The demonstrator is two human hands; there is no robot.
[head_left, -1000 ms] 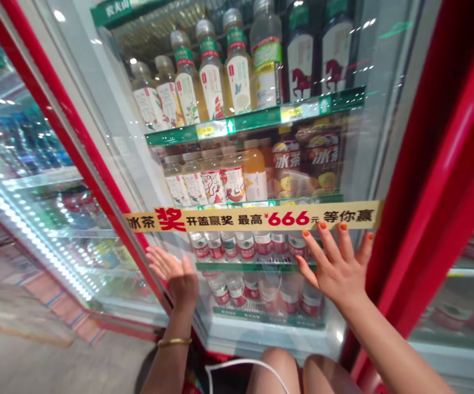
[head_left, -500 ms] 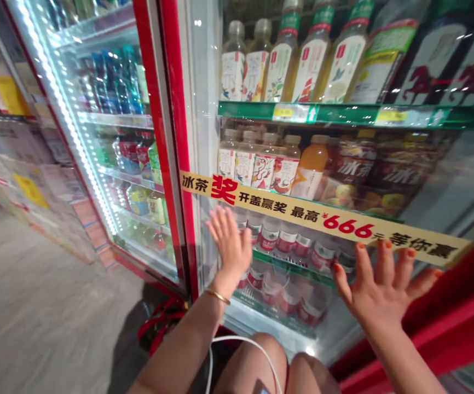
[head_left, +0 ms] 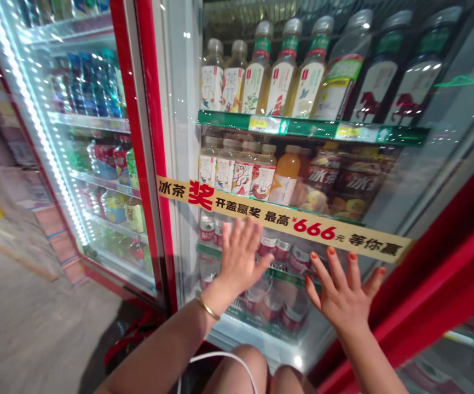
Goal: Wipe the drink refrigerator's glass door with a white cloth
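Observation:
My left hand point(head_left: 240, 255) lies flat and open on the glass door point(head_left: 388, 202) of a red drinks fridge, just under a yellow banner strip point(head_left: 286, 220) with red and black print. My right hand point(head_left: 341, 293) is pressed flat on the same glass lower right, fingers spread, nails orange. A gold bangle point(head_left: 207, 308) sits on my left wrist. Behind the glass stand rows of tea and juice bottles point(head_left: 261, 82) above and red-capped water bottles point(head_left: 278, 251) by my hands. Neither hand holds anything.
A second lit fridge point(head_left: 93, 148) with drinks stands to the left, its red frame point(head_left: 144, 148) between the two doors. A red frame edge point(head_left: 438, 273) runs diagonally at right. Grey floor point(head_left: 19, 334) lies at lower left. My knees point(head_left: 257, 372) and a white cable show below.
My left hand slid right across the glass from the door's left edge towards the middle. My right hand stayed pressed on the glass. The view swung left, then steadied.

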